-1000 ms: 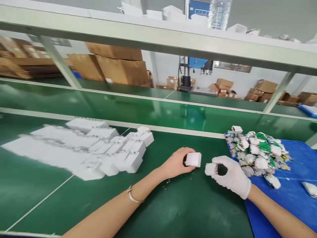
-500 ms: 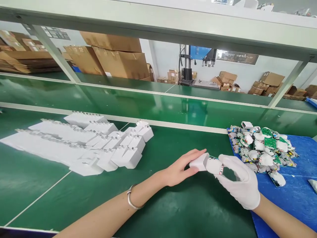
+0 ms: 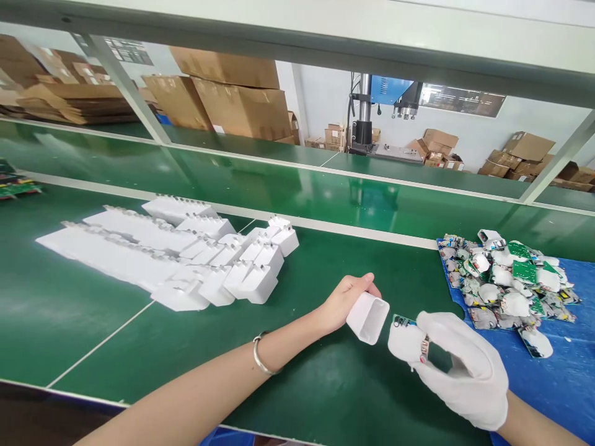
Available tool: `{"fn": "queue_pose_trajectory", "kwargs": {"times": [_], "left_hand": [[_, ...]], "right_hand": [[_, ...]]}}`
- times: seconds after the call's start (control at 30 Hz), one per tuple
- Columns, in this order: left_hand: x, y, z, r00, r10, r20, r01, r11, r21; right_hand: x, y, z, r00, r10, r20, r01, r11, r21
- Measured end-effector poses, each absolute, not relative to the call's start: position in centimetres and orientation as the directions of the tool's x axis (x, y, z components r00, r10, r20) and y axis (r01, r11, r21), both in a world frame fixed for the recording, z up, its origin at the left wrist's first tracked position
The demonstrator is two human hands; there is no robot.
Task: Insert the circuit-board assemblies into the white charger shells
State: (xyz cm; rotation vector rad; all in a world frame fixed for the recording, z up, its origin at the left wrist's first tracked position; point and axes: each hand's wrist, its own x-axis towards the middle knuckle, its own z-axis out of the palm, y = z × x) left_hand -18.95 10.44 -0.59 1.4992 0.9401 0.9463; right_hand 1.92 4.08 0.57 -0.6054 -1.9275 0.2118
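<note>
My bare left hand (image 3: 348,301) holds a white rectangular housing (image 3: 368,318) whose hollow open end faces right. A silver bracelet circles that wrist. In a white glove, my right hand (image 3: 460,365) pinches a circuit board (image 3: 405,339) with a white covering and small parts along its edges. A small gap separates the board from the housing. To the left, several white housings (image 3: 181,260) stand in rows with metal prongs on top. A heap of circuit boards (image 3: 511,279) lies on a blue sheet (image 3: 576,347) at the right.
The green bench (image 3: 334,384) has a raised back ledge (image 3: 325,233). A shelf beam (image 3: 297,46) crosses above, on slanted posts. More boards (image 3: 18,186) sit at the far left edge. Behind are cardboard boxes (image 3: 242,108) and a blue-topped machine (image 3: 388,90).
The housing and the board, touching before, are now apart. My left hand has tilted the housing so its hollow end shows, and my right hand has moved slightly lower. The camera view has shifted.
</note>
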Motion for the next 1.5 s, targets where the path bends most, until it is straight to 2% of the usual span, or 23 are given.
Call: {"fn": "queue_pose_trajectory", "kwargs": {"times": [0.13, 0.3, 0.5, 0.63, 0.9, 1.03, 1.5], "left_hand": [[-18.8, 9.8, -0.5, 0.359, 0.914, 0.187, 0.163, -0.259, 0.952], [-18.7, 9.0, 0.0, 0.327, 0.898, 0.294, 0.234, -0.378, 0.896], [-18.7, 9.2, -0.2, 0.331, 0.885, 0.327, 0.277, -0.423, 0.863], [-18.8, 9.3, -0.3, 0.354, 0.866, 0.353, 0.281, -0.458, 0.843], [-18.9, 9.4, -0.5, 0.377, 0.848, 0.374, 0.295, -0.492, 0.819], [-18.9, 9.4, -0.6, 0.346, 0.863, 0.367, 0.314, -0.475, 0.822], [-18.5, 9.2, -0.4, 0.303, 0.907, 0.294, 0.327, -0.388, 0.862]], "right_hand": [[1.6, 4.0, 0.3, -0.302, 0.496, 0.814, 0.362, 0.849, -0.384], [1.7, 4.3, 0.4, -0.496, 0.358, 0.791, 0.375, 0.91, -0.177], [1.7, 4.0, 0.2, -0.466, 0.446, 0.764, 0.39, 0.879, -0.275], [1.5, 4.2, 0.2, -0.516, 0.417, 0.748, 0.4, 0.89, -0.22], [1.1, 4.2, -0.3, -0.462, 0.438, 0.771, 0.455, 0.863, -0.218], [1.0, 4.0, -0.3, -0.446, 0.404, 0.799, 0.495, 0.855, -0.155], [0.2, 4.1, -0.2, -0.424, 0.476, 0.771, 0.527, 0.822, -0.218]]}}
